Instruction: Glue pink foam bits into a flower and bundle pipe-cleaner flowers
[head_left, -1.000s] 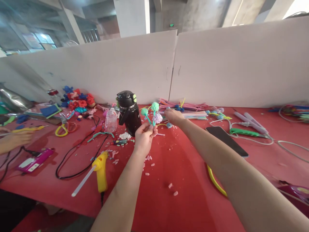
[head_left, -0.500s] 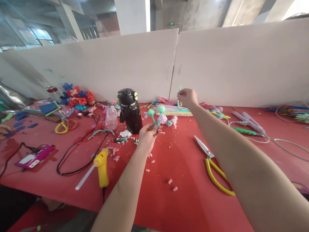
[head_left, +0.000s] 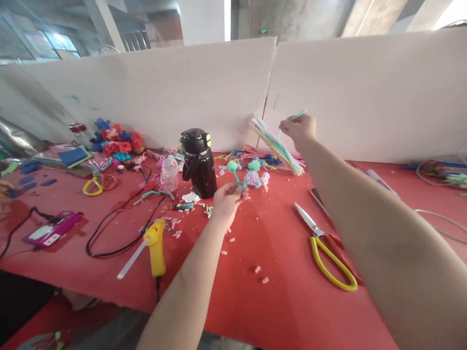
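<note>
My left hand pinches green pipe-cleaner stems over the middle of the table. They carry fluffy pom-pom heads, among them a green pom-pom; a lilac pom-pom shows just behind. Raised in front of the white board, my right hand is closed on a green pipe cleaner. Beside it a bundle of pastel pipe cleaners stands tilted, its left end off the table. Whether the bundle is joined to the held pipe cleaner, I cannot tell.
Yellow-handled scissors lie under my right forearm. Left of my left arm are a yellow glue gun, a black flask and a clear bottle. A purple power strip and another person's blurred hand are at far left.
My right hand has moved up and to the right with the green pipe cleaner. The pastel bundle, flat on the table before, has tipped up at its left end. My left hand keeps its hold.
</note>
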The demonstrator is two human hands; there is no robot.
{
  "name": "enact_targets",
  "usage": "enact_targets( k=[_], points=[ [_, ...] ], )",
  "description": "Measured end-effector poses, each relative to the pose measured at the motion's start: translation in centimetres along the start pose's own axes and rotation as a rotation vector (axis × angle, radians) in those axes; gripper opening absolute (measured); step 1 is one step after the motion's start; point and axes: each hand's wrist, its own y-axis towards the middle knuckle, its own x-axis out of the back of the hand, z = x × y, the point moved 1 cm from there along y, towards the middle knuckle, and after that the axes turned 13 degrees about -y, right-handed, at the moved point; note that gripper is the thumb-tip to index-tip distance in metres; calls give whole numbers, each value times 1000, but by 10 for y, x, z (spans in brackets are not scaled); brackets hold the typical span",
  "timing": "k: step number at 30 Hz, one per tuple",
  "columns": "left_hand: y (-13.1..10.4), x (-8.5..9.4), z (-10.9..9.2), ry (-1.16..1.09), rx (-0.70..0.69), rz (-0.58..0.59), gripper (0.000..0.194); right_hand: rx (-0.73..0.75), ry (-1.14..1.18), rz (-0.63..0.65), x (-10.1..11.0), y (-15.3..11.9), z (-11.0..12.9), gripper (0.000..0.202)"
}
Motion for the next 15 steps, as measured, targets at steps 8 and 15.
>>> enact_targets(
  k=[8, 15],
  points=[
    [-2, -4, 0, -1, 4, -12, 20, 61, -167, 21, -6, -13, -1, 17],
    [-2, -3, 2, 10, 16, -2, 16, 20, -23, -47, -4, -8, 8, 21]
  ],
)
